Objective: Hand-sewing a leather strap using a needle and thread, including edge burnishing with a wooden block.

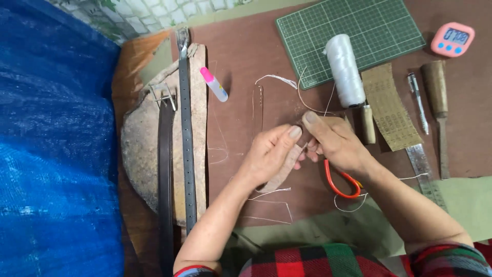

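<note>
Leather strip (285, 169) pinched by both closed hands.

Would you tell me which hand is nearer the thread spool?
Right. The right hand sits just below the thread spool; the left hand is farther, down to its left.

Two belts (185, 128) (165, 174), one thread spool (345, 69), one cutting mat (353, 31), one timer (452, 39), one ruler (428, 174).
</note>
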